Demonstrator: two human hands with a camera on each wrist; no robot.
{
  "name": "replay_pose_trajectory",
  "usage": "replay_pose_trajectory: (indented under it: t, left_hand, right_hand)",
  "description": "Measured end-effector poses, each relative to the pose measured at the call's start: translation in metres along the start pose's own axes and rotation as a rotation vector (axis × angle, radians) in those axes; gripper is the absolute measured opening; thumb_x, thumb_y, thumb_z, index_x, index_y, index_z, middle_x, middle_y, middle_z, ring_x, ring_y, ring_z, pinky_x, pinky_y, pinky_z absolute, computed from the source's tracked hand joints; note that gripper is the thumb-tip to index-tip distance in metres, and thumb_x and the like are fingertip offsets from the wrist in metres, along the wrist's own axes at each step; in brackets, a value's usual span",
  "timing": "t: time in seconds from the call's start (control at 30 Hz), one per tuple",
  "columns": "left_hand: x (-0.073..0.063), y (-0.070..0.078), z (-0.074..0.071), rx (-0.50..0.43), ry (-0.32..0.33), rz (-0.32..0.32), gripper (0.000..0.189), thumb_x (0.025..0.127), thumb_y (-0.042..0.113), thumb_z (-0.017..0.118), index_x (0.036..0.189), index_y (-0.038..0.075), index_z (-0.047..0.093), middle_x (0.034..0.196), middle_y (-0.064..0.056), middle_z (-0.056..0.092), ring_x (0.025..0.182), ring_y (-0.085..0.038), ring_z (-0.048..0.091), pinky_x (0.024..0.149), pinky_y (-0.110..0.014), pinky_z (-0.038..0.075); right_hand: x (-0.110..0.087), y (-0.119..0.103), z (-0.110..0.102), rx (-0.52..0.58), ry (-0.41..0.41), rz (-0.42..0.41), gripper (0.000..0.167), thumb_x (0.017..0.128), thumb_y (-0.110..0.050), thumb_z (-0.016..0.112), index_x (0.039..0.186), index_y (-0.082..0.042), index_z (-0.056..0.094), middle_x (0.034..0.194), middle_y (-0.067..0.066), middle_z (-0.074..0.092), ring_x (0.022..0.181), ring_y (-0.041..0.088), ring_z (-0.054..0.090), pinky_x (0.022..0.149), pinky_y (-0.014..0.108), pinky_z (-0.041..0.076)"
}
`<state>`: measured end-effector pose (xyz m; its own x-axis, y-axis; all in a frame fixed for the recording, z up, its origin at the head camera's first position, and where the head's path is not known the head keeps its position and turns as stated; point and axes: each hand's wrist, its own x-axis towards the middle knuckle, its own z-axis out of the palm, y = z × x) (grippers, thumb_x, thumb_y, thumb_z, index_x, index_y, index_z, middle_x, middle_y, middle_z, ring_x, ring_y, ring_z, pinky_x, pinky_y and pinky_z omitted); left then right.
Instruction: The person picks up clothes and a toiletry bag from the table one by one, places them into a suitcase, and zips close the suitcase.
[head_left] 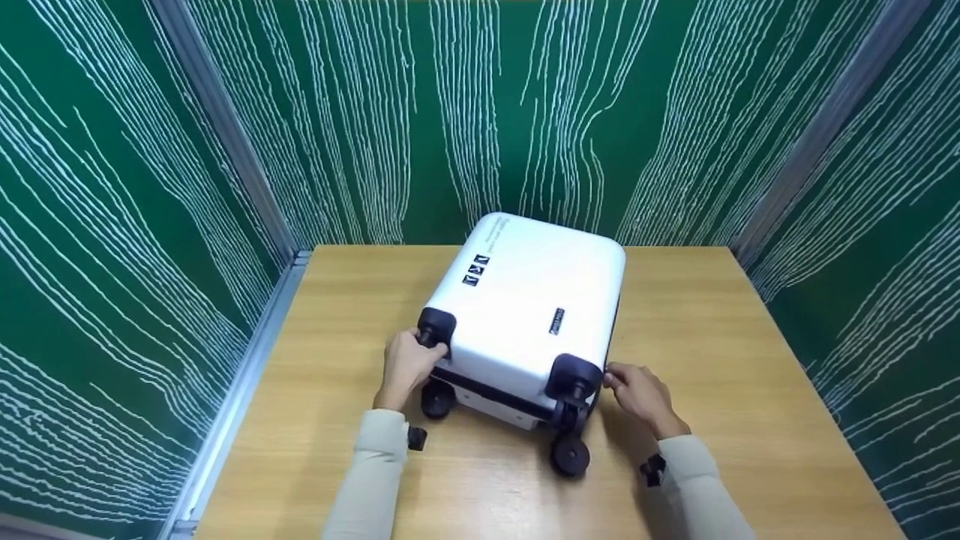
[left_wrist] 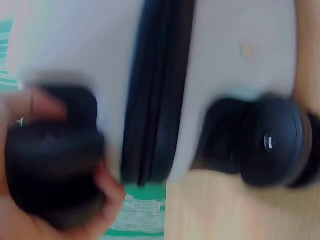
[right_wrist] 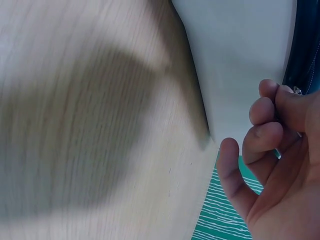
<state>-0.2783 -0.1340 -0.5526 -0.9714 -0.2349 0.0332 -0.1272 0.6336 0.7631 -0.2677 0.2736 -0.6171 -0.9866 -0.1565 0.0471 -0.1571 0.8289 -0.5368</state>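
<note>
A white hard-shell suitcase (head_left: 536, 292) lies on its side with its wheeled end towards me. My left hand (head_left: 409, 364) grips the upper left caster wheel (left_wrist: 55, 175), its fingers and thumb wrapped around the black housing. Along the suitcase's side, my right hand (head_left: 641, 390) pinches a zipper pull between thumb and index finger; its small metal part (right_wrist: 297, 90) shows beside the dark zipper band (right_wrist: 305, 55), while the rest is hidden by the fingers. The other fingers curl loosely. Below the left hand is the lower left wheel (head_left: 437, 399); the lower right wheel (head_left: 570, 454) points towards me.
The suitcase rests on a wooden table (head_left: 337, 300). Green panels with white wavy lines (head_left: 517, 112) surround it at the back and both sides, joined by metal posts (head_left: 225, 120). A black wrist camera (head_left: 652, 470) sits by the right sleeve.
</note>
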Motion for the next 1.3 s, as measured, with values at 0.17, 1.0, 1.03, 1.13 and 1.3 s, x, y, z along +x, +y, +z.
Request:
replay_pose_trajectory:
  t: [0.17,1.0,1.03,1.13,1.3]
  left_hand:
    - [0.004,-0.01,-0.005,-0.048,-0.138,0.129,0.035,0.07,0.028,0.081,0.09,0.004,0.064,0.079,-0.006,0.066,0.063,-0.018,0.062,0.055,-0.028,0.052]
    - [-0.025,-0.003,0.021,0.048,0.132,0.165,0.077,0.049,0.085,0.081,0.078,0.017,0.059,0.065,0.002,0.056,0.058,-0.016,0.053,0.053,-0.03,0.04]
    - [-0.026,-0.003,0.022,0.053,0.147,0.167,0.078,0.049,0.086,0.08,0.079,0.017,0.059,0.065,0.002,0.056,0.058,-0.016,0.052,0.053,-0.03,0.039]
    - [-0.032,-0.001,0.025,0.063,0.189,0.165,0.078,0.05,0.086,0.08,0.08,0.017,0.06,0.067,0.002,0.057,0.06,-0.017,0.053,0.054,-0.031,0.04]
    - [-0.039,0.0,0.03,0.094,0.246,0.142,0.082,0.049,0.088,0.078,0.083,0.015,0.062,0.071,0.0,0.061,0.065,-0.021,0.059,0.058,-0.036,0.045]
  right_hand:
    - [0.0,0.0,-0.001,-0.005,0.005,0.002,0.02,0.102,-0.016,0.056,0.084,-0.019,0.064,0.076,0.0,0.063,0.069,0.019,0.054,0.06,0.034,0.037]
    - [-0.005,0.006,-0.007,-0.012,0.058,0.003,0.018,0.103,-0.016,0.057,0.087,-0.016,0.065,0.083,0.003,0.069,0.073,0.02,0.058,0.063,0.038,0.043]
    - [-0.006,0.006,-0.007,-0.015,0.057,0.0,0.018,0.102,-0.016,0.057,0.086,-0.016,0.064,0.08,0.002,0.067,0.072,0.019,0.057,0.062,0.037,0.043]
    - [-0.008,0.004,-0.007,-0.028,0.055,-0.021,0.019,0.102,-0.015,0.058,0.083,-0.016,0.062,0.074,0.0,0.062,0.067,0.017,0.053,0.06,0.034,0.039]
    - [-0.014,0.002,-0.007,-0.028,0.043,-0.036,0.02,0.101,-0.011,0.058,0.082,-0.017,0.062,0.071,-0.003,0.058,0.065,0.016,0.049,0.06,0.032,0.036]
